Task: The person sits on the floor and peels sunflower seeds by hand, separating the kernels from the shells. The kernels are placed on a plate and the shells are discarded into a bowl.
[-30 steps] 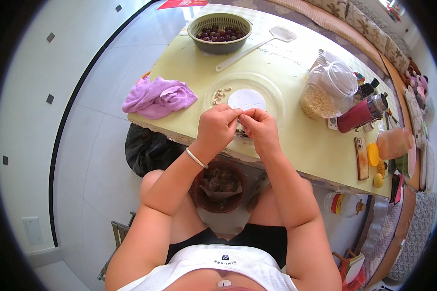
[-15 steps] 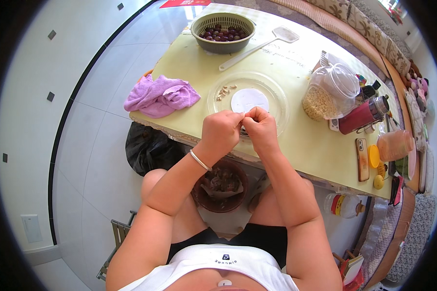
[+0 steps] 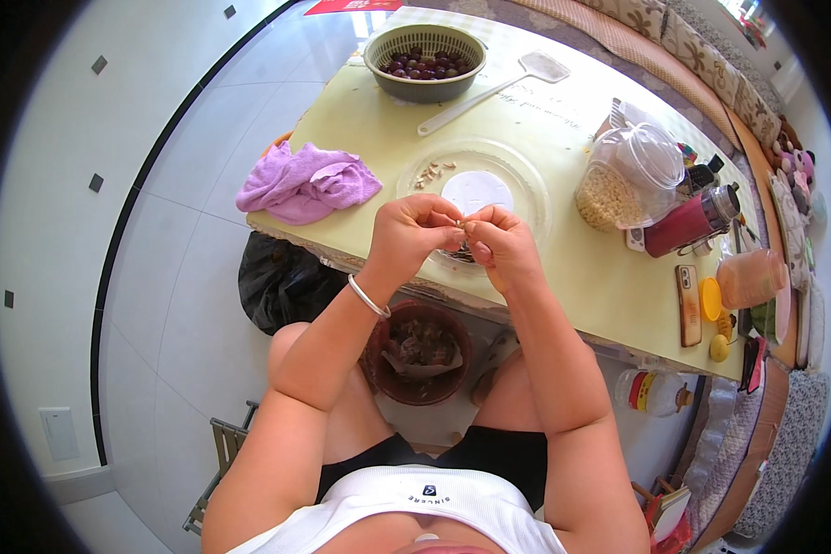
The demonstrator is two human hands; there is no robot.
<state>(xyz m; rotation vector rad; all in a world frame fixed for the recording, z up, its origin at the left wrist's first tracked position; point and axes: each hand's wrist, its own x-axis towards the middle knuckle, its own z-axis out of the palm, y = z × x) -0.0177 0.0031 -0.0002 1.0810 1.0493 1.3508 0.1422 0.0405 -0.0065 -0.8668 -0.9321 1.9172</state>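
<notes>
Both my hands meet over the near edge of a clear round plate [image 3: 537, 194], fingertips pinched together. Between the fingers of my left hand [image 3: 414, 235] and my right hand [image 3: 503, 247] is a tiny pale-brown piece that looks like a seed; the fingers mostly cover it. Several pale kernels [image 3: 432, 173] lie on the plate's left side, beside a white round disc [image 3: 477, 191]. Dark, slender seeds or shells [image 3: 459, 254] show on the near part of the plate, just below my fingers.
A green colander [image 3: 425, 88] of dark round fruit and a white slotted turner [image 3: 503, 88] lie farther back. A purple cloth [image 3: 305, 183] is at left. Right stand a clear jar [image 3: 609, 189], a bottle [image 3: 688, 224] and a phone [image 3: 688, 305]. Below is a brown bin [image 3: 415, 388].
My hands have turned and loosened slightly, showing more of the fingertips and the dark pieces beneath. The left wrist has shifted a little to the left.
</notes>
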